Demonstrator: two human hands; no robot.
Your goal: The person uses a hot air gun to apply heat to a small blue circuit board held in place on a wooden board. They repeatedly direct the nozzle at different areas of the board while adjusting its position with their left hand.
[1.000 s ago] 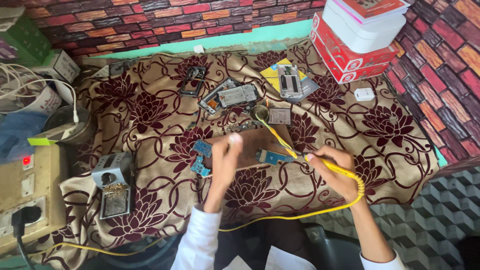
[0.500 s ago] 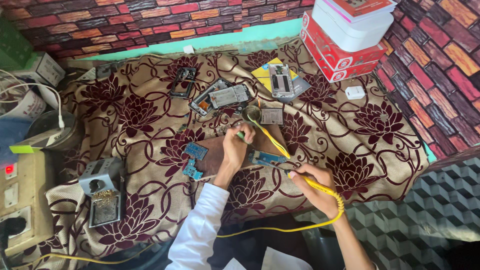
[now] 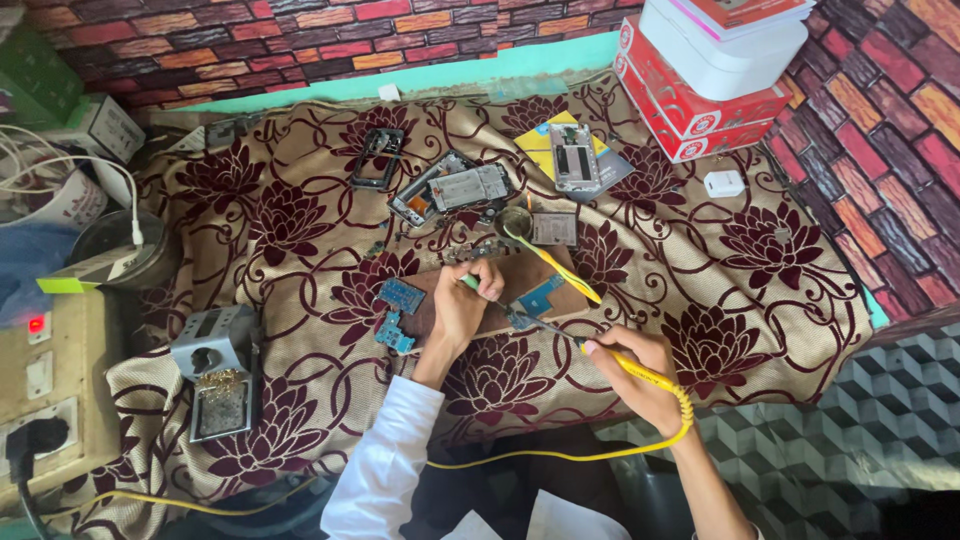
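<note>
Soldering iron (image 3: 640, 372) with its yellow handle sat clenched in my right hand (image 3: 630, 372), held like a pen, its dark metal tip slanting up and to the left toward a blue circuit board (image 3: 533, 299). That board lay on a brown wooden block (image 3: 520, 290) near the middle of the floral cloth (image 3: 300, 250), and the tip ended just at the board's near edge (whether it actually touched, I could not tell). The iron's yellow cord (image 3: 560, 458) curled off the handle's back end and ran near and leftward across my lap.

My left hand (image 3: 462, 310) rested on the wooden block just left of the board, fingers curled and pinching something small with a green end (image 3: 467, 282); what it was I could not make out. Two more blue circuit boards (image 3: 398, 310) lay on the cloth just left of that hand.

Farther off, past the block, were opened phone bodies and frames: a silver one (image 3: 455, 190) near the centre, a black frame (image 3: 377, 158) to its left, and another phone shell (image 3: 572, 158) lying on a yellow card to the right. A small round tin (image 3: 515, 220) sat just beyond the block. At the far right stood stacked red and white boxes (image 3: 700, 90), with a little white charger (image 3: 724, 183) near them. On the left, a grey metal iron stand (image 3: 215, 375) rested on the cloth, beside a beige power unit (image 3: 45, 400) with a red light.
</note>
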